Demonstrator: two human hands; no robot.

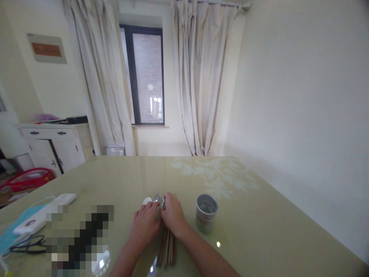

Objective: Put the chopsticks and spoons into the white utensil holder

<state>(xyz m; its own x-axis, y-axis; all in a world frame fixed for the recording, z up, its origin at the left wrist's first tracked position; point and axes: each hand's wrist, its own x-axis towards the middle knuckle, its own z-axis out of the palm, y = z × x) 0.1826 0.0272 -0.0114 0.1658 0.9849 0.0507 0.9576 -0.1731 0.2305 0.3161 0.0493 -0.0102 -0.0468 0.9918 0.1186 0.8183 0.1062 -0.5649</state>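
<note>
Left hand (144, 224), right hand (173, 216): both bare.

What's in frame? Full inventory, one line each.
table: one, pale green with floral print, foreground
cup: one, grey, perforated, on the table right of the hands
chopsticks: bundle, brown, count unclear, under the hands
spoons: two, metal, bowls showing past the fingers
small white thing: one, beside the spoons
flat device: one, white, table's left side
curtains: two, cream, flanking the window
window: one, dark frame, back wall
cabinet: one, white, left background
left hand: on the chopsticks
right hand: on the chopsticks, against the left hand
</note>
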